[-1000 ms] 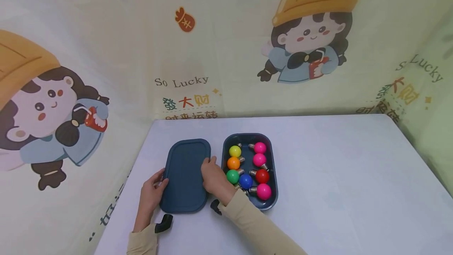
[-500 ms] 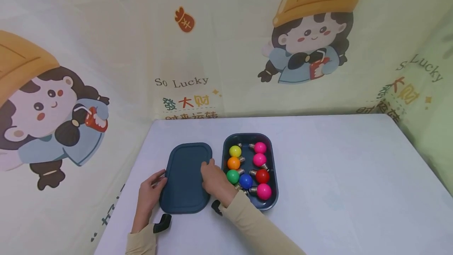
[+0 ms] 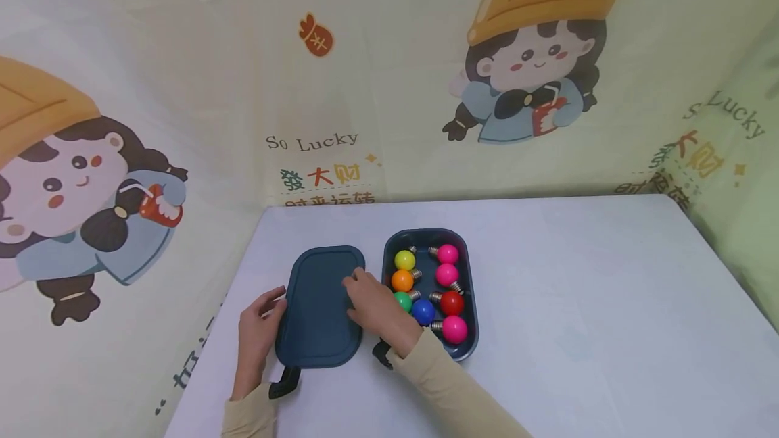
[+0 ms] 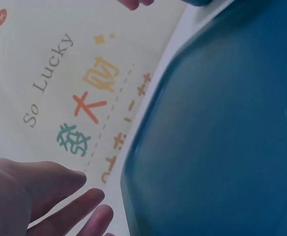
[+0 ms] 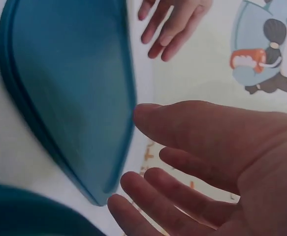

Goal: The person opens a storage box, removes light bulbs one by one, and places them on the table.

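A flat dark-blue lid [image 3: 319, 316] with rounded corners lies on the white table in the head view. My left hand [image 3: 255, 330] is by its left edge; in the left wrist view the loosely bent fingers [image 4: 67, 214] stand apart from the lid. Over the right edge reaches my right hand [image 3: 380, 306], its fingers [image 5: 155, 196] spread and holding nothing in the right wrist view. Whether they touch the lid I cannot tell. A dark-blue box [image 3: 472, 309] to the right contains several coloured bulbs, among them a yellow one [image 3: 404, 260] and a red one [image 3: 452, 303]. My right forearm hides part of its near-left corner.
The white table [image 3: 578, 303] extends well to the right of the box. A printed cloth [image 3: 414, 73] hangs behind it and along both sides. Black wrist-mount parts [image 3: 285, 382] show at my wrists.
Over the past second the lid's far edge has come down, toward me. My right hand has loosened from the lid's right edge and shifted slightly. The box and bulbs have stayed put.
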Tool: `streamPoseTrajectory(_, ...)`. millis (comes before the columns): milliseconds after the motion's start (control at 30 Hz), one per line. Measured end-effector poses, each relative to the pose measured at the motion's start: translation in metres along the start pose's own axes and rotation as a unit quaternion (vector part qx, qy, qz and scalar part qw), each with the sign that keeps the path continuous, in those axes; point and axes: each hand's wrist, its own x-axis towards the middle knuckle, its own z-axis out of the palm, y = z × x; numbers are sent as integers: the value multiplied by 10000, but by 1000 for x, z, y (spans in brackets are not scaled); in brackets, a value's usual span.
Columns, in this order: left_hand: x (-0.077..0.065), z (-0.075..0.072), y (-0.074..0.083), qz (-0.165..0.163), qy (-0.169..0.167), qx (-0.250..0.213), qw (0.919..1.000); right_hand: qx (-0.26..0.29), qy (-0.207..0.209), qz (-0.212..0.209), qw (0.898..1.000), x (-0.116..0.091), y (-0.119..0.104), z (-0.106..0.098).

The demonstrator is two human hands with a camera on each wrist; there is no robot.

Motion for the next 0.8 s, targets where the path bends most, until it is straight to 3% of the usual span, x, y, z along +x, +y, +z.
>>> streamPoseTrajectory(200,-5,4,12,10,51,-236,9997,-65,134,65,9999,-4,-3,-10)
streamPoseTrajectory(533,-11,12,28,400,24,-504,9979,243,306,262,9989,-12,4,-25)
streamPoseTrajectory(800,-18,22,36,692,66,-424,9967,403,467,395,9973,-23,15,-30)
